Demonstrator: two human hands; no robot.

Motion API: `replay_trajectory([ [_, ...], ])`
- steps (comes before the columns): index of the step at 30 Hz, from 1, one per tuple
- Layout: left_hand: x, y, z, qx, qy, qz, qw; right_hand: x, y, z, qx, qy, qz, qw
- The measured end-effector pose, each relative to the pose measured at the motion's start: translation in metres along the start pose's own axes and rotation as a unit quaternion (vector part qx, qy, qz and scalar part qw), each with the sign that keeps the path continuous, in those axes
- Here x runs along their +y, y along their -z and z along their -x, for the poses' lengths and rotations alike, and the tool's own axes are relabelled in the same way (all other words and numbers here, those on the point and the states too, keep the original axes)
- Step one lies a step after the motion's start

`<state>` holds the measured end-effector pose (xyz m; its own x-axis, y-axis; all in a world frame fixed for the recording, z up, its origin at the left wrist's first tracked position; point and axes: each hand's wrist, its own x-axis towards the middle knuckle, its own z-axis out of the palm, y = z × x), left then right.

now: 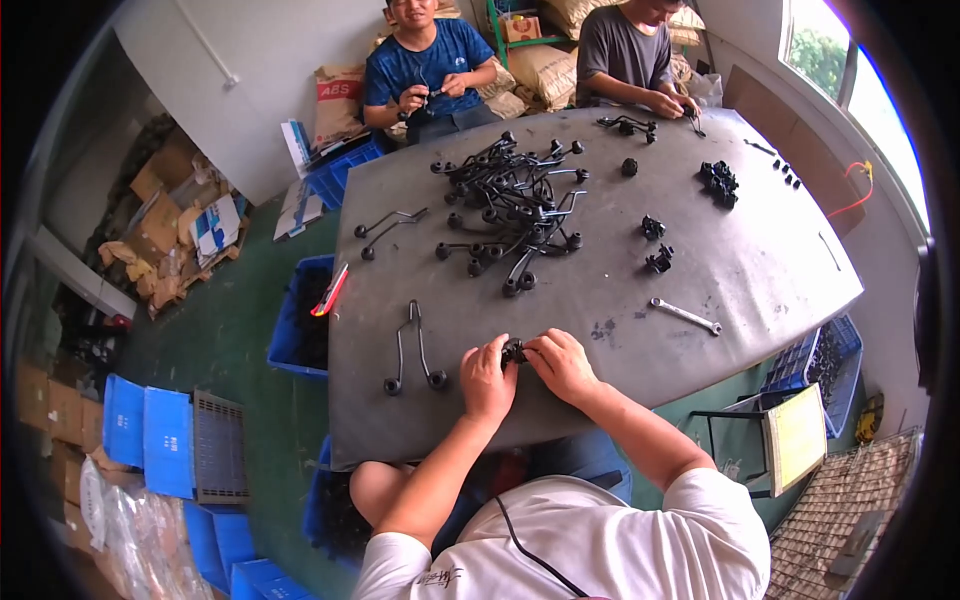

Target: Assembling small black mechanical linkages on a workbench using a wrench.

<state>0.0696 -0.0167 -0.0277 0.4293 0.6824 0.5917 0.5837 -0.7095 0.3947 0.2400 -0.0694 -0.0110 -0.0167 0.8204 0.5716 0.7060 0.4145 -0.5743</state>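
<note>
Near the table's front edge, my left hand (pixel 487 381) and my right hand (pixel 563 366) come together around a small black molded part (pixel 513 352). The fingers of both hands are closed on it and cover much of its shape. Left of my hands lies a bent metal rod pair (pixel 408 345) with round black ends. Farther off, a tangled heap of similar bent rods (pixel 515 200) with black ends covers the middle of the table. Two clusters of black parts (pixel 655 245) lie to its right, with a larger cluster (pixel 719 185) beyond.
On the grey table (pixel 600 400) are a combination wrench (pixel 686 316) at right and a red utility knife (pixel 330 290) by the left edge. Two co-workers sit at the far side, handling rods. Blue crates (pixel 299 330) and a yellow-topped stool (pixel 795 440) flank the table.
</note>
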Motion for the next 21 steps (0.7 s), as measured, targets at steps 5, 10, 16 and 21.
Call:
replay_trajectory([
  [5, 0.001, -0.002, 0.000, -0.004, 0.009, 0.013, 1.000, 0.009, -0.009, 0.001, -0.018, -0.106, -0.018, 0.994],
  [10, 0.002, 0.005, -0.009, -0.017, 0.024, 0.000, 1.000, 0.002, 0.001, -0.012, 0.017, -0.069, -0.054, 0.996],
  [16, 0.000, 0.000, -0.001, -0.016, 0.013, -0.010, 1.000, 0.010, -0.007, -0.001, -0.005, -0.112, -0.052, 0.992],
  [21, 0.000, -0.003, 0.000, -0.024, 0.024, -0.013, 0.999, 0.011, -0.003, 0.000, -0.016, -0.117, -0.051, 0.992],
])
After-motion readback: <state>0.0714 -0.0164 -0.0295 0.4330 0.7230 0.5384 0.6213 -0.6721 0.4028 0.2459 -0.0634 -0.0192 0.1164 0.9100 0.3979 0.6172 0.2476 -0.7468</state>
